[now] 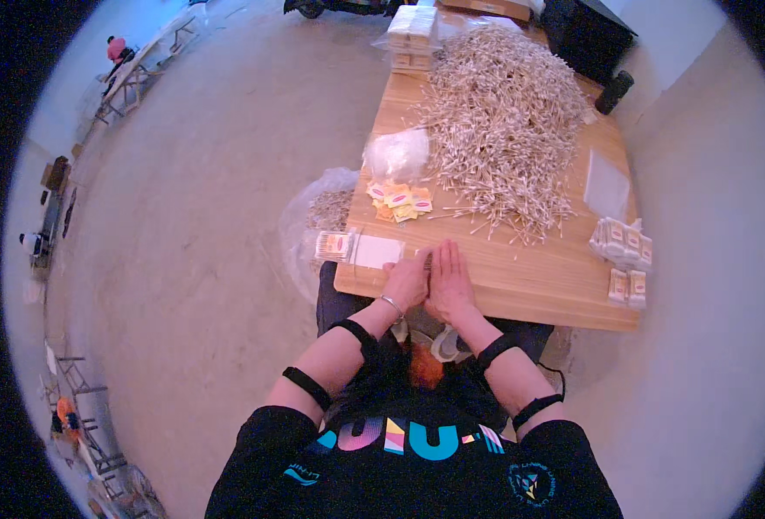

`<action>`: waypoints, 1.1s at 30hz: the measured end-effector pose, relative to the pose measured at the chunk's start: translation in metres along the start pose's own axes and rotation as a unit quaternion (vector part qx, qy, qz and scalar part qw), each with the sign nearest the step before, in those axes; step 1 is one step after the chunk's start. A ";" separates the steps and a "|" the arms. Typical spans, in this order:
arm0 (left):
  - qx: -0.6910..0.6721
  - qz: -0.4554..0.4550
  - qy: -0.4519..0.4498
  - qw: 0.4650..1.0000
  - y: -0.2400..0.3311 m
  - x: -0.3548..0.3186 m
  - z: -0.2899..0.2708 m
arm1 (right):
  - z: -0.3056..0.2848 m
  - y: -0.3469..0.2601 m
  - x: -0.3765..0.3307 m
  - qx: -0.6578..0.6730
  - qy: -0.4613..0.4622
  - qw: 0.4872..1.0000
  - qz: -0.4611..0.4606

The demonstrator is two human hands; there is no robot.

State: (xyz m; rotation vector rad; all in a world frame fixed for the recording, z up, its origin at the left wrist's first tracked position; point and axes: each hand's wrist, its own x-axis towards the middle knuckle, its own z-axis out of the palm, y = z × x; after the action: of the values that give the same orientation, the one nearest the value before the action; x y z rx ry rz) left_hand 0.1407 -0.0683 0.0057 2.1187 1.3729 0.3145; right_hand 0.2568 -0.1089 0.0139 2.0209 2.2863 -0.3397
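Observation:
At the table's near edge my two hands meet side by side. My left hand (408, 280) is curled, its fingers closed against my right palm; a sliver of something brownish shows between the hands, too small and hidden to make out. My right hand (450, 281) has its fingers stretched straight and together, its edge along the tabletop. Just left of my left hand lies a white rectangular sheet (377, 252), with a small clear pack of cotton swabs (334, 246) beside it. Beyond my hands spreads a large heap of loose cotton swabs (512, 130).
The wooden table (538, 290) holds orange-and-white cards (398, 201), clear plastic bags (397, 154) and wrapped swab packs (622, 242) on the right. A stack of white packs (413, 35) stands far left. A plastic bag of swabs (329, 212) sits beside the table. Other people are far left.

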 end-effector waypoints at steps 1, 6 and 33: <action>-0.007 0.000 -0.001 1.000 0.002 0.001 0.000 | 0.003 0.002 0.000 0.015 0.014 1.000 0.001; -0.057 0.008 0.020 0.998 0.003 0.002 -0.003 | 0.027 0.006 0.003 0.004 0.105 0.994 0.009; -0.417 -0.071 0.196 0.885 -0.083 0.008 -0.030 | 0.002 -0.086 0.053 0.045 -0.016 0.999 0.024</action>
State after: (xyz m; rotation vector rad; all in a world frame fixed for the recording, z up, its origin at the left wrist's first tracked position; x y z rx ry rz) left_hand 0.0673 -0.0267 -0.0204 1.2630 1.2608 1.0986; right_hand 0.1647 -0.0670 0.0112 2.0907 2.2379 -0.4760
